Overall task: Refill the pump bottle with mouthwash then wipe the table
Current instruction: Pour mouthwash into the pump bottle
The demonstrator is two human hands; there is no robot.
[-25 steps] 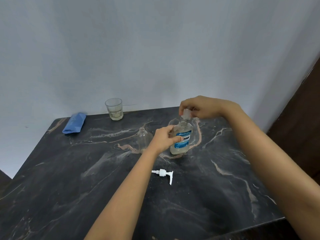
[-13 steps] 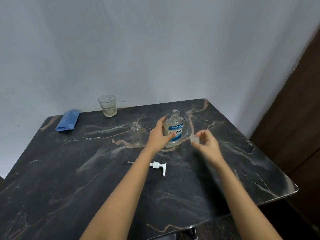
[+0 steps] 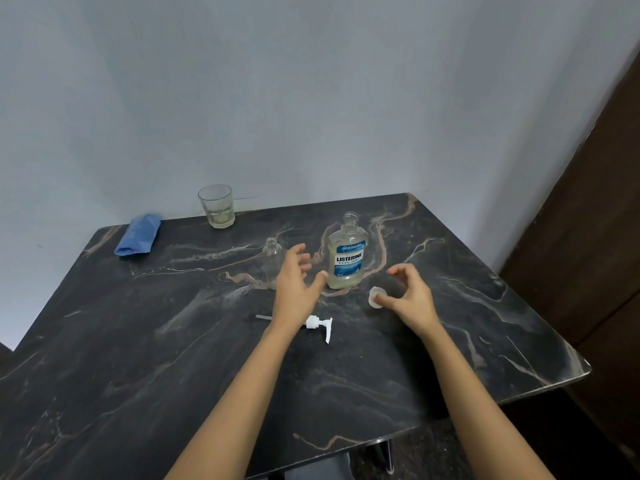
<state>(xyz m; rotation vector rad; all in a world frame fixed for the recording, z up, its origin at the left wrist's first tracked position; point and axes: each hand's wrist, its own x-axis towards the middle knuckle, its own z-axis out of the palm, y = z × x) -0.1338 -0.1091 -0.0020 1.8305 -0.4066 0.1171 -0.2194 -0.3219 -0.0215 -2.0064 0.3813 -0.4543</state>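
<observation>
The mouthwash bottle [image 3: 346, 258] stands uncapped near the middle of the black marble table [image 3: 173, 358], pale liquid and a blue label showing. Its clear cap [image 3: 376, 296] lies on the table to the right, my right hand [image 3: 408, 299] just beside it, thumb touching or nearly touching, fingers spread. My left hand [image 3: 296, 282] hovers open just left of the mouthwash bottle, apart from it. The small clear pump bottle [image 3: 272, 259], open-topped and empty, stands behind my left hand. The white pump head [image 3: 317, 323] lies on its side in front, partly hidden by my left wrist.
A folded blue cloth [image 3: 138, 234] lies at the table's back left. A drinking glass [image 3: 216, 206] with a little liquid stands near the wall. A dark wooden door [image 3: 595, 237] is close on the right of the table edge.
My right hand took the cap off the mouthwash bottle and set it down on the table to the right. My left hand let go of the bottle and opened.
</observation>
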